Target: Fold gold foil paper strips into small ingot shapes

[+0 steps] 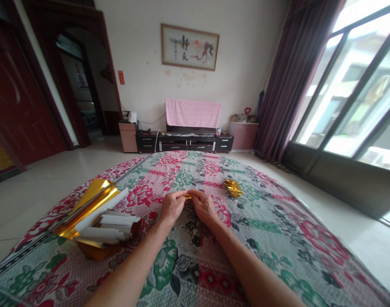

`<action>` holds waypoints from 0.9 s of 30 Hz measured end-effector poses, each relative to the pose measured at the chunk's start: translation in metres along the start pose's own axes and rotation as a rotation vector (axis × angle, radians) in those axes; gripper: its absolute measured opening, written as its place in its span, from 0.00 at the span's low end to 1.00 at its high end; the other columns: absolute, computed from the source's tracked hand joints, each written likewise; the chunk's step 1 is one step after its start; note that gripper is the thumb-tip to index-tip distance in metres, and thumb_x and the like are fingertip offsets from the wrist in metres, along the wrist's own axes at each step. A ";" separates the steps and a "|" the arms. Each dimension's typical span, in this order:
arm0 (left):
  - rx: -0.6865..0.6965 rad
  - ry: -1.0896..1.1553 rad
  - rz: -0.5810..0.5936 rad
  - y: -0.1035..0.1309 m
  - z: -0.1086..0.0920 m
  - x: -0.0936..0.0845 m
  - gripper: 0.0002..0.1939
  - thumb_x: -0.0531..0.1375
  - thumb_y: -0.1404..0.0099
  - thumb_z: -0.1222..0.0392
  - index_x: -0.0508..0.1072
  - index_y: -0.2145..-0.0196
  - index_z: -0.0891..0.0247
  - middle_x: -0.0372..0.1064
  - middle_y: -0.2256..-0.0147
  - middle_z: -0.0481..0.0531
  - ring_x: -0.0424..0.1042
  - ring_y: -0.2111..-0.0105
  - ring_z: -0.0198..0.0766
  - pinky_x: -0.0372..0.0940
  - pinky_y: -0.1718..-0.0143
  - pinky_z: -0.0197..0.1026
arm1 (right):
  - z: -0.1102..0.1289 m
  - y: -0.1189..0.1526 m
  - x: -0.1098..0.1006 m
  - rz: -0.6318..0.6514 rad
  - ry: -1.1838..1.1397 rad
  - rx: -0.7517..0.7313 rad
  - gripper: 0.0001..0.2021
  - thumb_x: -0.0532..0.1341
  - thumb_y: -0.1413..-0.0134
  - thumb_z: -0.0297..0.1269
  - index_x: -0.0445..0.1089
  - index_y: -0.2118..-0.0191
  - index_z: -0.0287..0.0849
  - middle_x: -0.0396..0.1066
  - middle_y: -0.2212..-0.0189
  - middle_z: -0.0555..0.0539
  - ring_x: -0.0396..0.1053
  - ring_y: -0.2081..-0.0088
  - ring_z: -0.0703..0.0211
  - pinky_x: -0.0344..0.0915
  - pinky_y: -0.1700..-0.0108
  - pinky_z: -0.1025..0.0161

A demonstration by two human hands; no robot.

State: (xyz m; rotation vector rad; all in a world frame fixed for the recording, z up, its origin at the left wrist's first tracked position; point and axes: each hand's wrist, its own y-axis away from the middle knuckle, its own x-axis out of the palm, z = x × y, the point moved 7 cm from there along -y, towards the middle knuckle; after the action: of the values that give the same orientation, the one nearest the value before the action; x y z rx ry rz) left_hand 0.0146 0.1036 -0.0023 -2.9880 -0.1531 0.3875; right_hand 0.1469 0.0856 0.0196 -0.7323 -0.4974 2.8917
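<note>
My left hand [173,206] and my right hand [203,206] meet over the middle of the flowered cloth [163,264]. Between their pinched fingertips is a small piece of gold foil [189,197], mostly hidden by the fingers. Beyond my right hand, on the cloth, lies a small heap of folded gold pieces [233,187]. To the left of my left hand are shiny gold foil sheets [91,204] and a stack of white-backed strips or rolls [114,226].
The round table's far edge faces a black low cabinet [188,146] with a pink cloth [193,114] above it. A framed picture [190,47] hangs on the wall. Purple curtains [278,85] and a window stand at the right, doors at the left.
</note>
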 end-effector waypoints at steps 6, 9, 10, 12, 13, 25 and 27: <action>-0.090 0.104 0.080 0.005 -0.001 0.006 0.19 0.51 0.45 0.69 0.73 0.57 0.65 0.76 0.69 0.52 0.74 0.73 0.34 0.66 0.77 0.32 | -0.004 -0.002 0.002 0.028 -0.030 0.023 0.17 0.50 0.50 0.35 0.74 0.61 0.42 0.74 0.72 0.50 0.70 0.70 0.60 0.64 0.67 0.66; -0.092 0.156 0.112 0.008 -0.006 0.007 0.19 0.52 0.44 0.69 0.73 0.56 0.66 0.76 0.67 0.53 0.74 0.71 0.34 0.67 0.76 0.32 | -0.007 -0.004 0.002 0.020 -0.068 0.030 0.17 0.50 0.50 0.35 0.73 0.60 0.42 0.75 0.68 0.49 0.71 0.66 0.58 0.66 0.62 0.64; -0.093 0.171 0.126 0.008 -0.008 0.008 0.19 0.52 0.44 0.69 0.73 0.56 0.67 0.76 0.66 0.53 0.74 0.71 0.35 0.67 0.76 0.32 | -0.008 -0.005 0.003 0.020 -0.087 0.030 0.17 0.50 0.50 0.35 0.73 0.60 0.42 0.75 0.68 0.49 0.71 0.65 0.58 0.66 0.61 0.63; -0.099 0.194 0.149 0.009 -0.009 0.008 0.19 0.52 0.44 0.68 0.73 0.56 0.66 0.76 0.67 0.54 0.74 0.71 0.35 0.67 0.75 0.33 | -0.012 -0.007 0.005 0.028 -0.129 0.032 0.16 0.50 0.51 0.35 0.73 0.60 0.42 0.75 0.68 0.49 0.71 0.64 0.58 0.66 0.60 0.63; -0.105 0.199 0.152 0.009 -0.009 0.008 0.19 0.52 0.44 0.68 0.73 0.56 0.66 0.76 0.67 0.53 0.74 0.71 0.35 0.67 0.75 0.33 | -0.013 -0.008 0.006 0.033 -0.145 0.033 0.16 0.50 0.51 0.35 0.73 0.61 0.43 0.75 0.68 0.49 0.71 0.64 0.58 0.66 0.60 0.62; -0.183 0.262 0.109 0.014 -0.010 0.007 0.17 0.53 0.45 0.70 0.74 0.59 0.66 0.76 0.68 0.53 0.75 0.70 0.37 0.67 0.75 0.34 | -0.007 -0.005 0.007 0.070 -0.223 0.036 0.16 0.50 0.53 0.34 0.73 0.62 0.40 0.75 0.69 0.48 0.71 0.66 0.58 0.67 0.60 0.61; -0.180 0.266 0.119 0.015 -0.012 0.007 0.17 0.53 0.45 0.70 0.74 0.58 0.66 0.76 0.67 0.54 0.75 0.70 0.36 0.67 0.75 0.34 | -0.009 -0.005 0.008 0.077 -0.247 0.046 0.17 0.50 0.53 0.34 0.73 0.62 0.40 0.75 0.69 0.48 0.71 0.66 0.58 0.67 0.60 0.61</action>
State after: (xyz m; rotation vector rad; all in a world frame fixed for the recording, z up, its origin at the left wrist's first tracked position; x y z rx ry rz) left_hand 0.0261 0.0888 0.0053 -3.1979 0.0172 -0.0174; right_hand 0.1445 0.0950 0.0103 -0.3971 -0.4335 3.0719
